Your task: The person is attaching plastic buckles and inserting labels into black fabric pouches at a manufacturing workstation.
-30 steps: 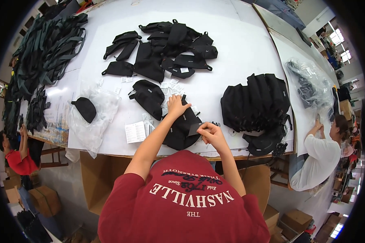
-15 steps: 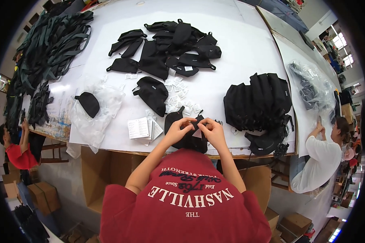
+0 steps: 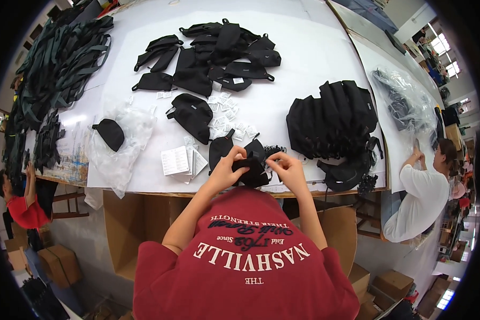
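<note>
Close to my body at the table's front edge, my left hand [image 3: 225, 174] grips a black fabric pouch [image 3: 254, 174] between thumb and fingers. My right hand [image 3: 289, 169] is just right of the pouch, thumb and fingertips pinched together beside a small heap of thin black cords [image 3: 276, 151]. Whatever is between those fingertips is too small to make out. Beyond my left hand lies another black pouch [image 3: 191, 118], next to scattered small white labels [image 3: 225, 111]. A stack of white printed cards [image 3: 177, 162] sits to the left.
Many black pouches are heaped at the back [image 3: 226, 45], and a standing row of pouches [image 3: 330, 114] is at right. A clear plastic bag [image 3: 136, 133] with a dark pouch on it lies left. Dark straps [image 3: 58, 69] hang far left. Co-workers are on both sides.
My right hand has moved away from the pouch, rightward to the black cords. My left hand keeps the pouch, now tilted. The white card formerly between my hands is out of sight.
</note>
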`<state>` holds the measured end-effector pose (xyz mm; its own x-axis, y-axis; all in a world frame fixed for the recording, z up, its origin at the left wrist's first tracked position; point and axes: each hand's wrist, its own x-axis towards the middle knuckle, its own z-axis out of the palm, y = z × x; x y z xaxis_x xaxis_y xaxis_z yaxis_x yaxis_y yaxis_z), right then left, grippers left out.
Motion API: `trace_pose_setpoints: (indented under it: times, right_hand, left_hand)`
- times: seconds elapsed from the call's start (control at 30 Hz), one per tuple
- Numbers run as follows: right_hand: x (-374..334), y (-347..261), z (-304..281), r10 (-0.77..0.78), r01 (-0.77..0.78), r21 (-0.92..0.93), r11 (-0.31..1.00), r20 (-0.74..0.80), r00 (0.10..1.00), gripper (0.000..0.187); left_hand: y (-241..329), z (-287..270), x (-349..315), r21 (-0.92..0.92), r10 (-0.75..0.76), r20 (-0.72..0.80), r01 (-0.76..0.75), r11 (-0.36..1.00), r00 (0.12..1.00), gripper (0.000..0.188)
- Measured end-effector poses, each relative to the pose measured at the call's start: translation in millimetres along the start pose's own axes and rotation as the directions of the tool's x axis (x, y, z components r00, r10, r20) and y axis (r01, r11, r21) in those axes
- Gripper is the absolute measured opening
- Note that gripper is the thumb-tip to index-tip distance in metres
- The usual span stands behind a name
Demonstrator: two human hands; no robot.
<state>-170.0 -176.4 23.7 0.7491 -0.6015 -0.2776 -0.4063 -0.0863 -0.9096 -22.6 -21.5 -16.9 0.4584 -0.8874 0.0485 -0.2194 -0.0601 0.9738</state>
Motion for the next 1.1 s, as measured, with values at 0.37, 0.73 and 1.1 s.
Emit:
trace_pose_setpoints:
  times: [0.37,0.73,1.1]
  right_hand:
    - [-8,-5,35,-0.251,0.275,-0.104,0.956,0.2,0.947,0.012]
    - [-14,-15,33,-0.251,0.249,0.042,0.968,0.073,0.965,0.011]
    - [-30,-53,12,-0.342,0.208,0.622,0.755,0.102,0.934,0.008]
  left_hand:
    - [1,-7,-25,-0.39,-0.104,-0.035,0.082,0.917,0.994,0.018]
    - [34,-18,-29,-0.001,0.028,-0.319,-0.029,1.0,0.947,0.008]
    - [54,-22,-32,-0.328,-0.04,-0.4,-0.102,0.939,0.916,0.006]
